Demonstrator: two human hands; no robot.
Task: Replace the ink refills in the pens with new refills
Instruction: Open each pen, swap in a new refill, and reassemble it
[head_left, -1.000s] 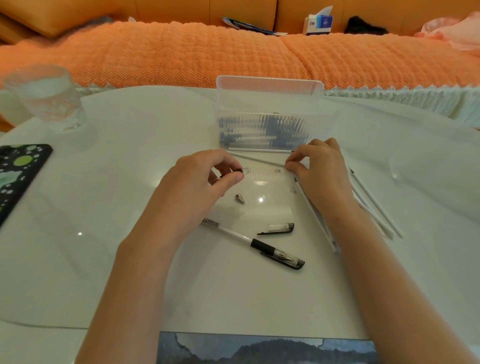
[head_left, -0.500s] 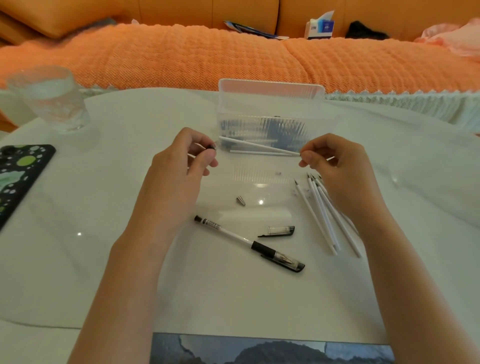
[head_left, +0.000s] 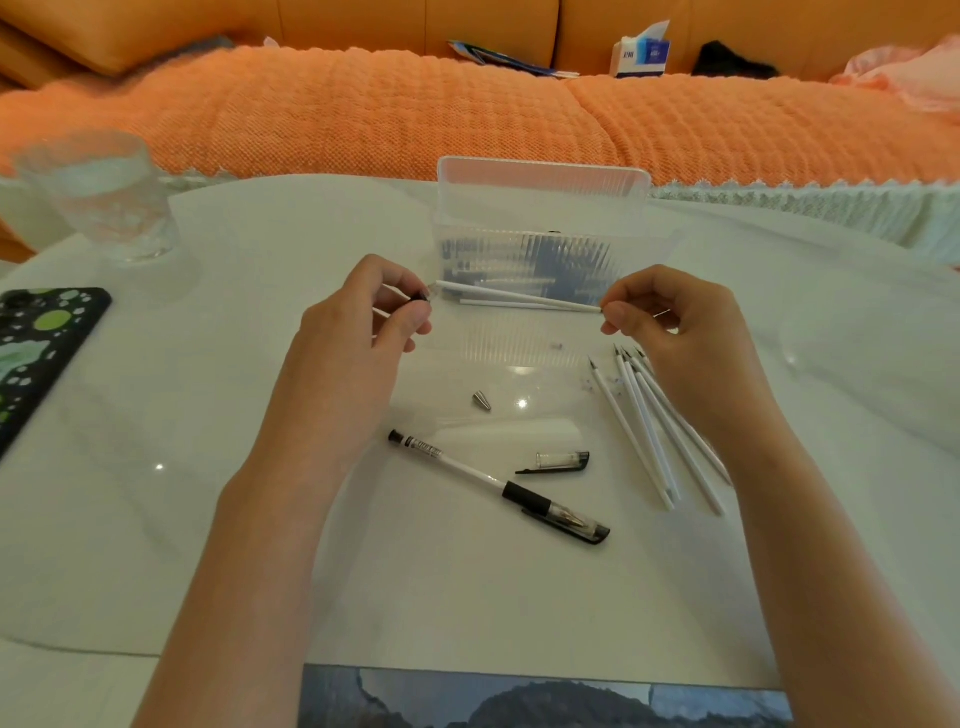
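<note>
My left hand (head_left: 358, 332) grips a pen barrel; only its black end (head_left: 418, 297) shows between thumb and fingers. My right hand (head_left: 670, 322) pinches one end of a white refill (head_left: 519, 297), whose other end points at that black end, just short of it. Both are held above the table, in front of the clear plastic case (head_left: 540, 176). On the table lie a capped pen (head_left: 467, 470), a loose clear cap (head_left: 561, 461), a small metal tip cone (head_left: 481, 400) and several white refills (head_left: 641, 431) under my right wrist.
A glass of water (head_left: 98, 197) stands at the far left, with a dark patterned phone (head_left: 36, 353) nearer on the left edge. An orange sofa (head_left: 363, 114) runs behind the white table. A dark picture (head_left: 519, 701) lies at the front edge.
Both hands have risen from the table toward the case. My right hand lifted the refill and moved right, uncovering the refills lying beneath it.
</note>
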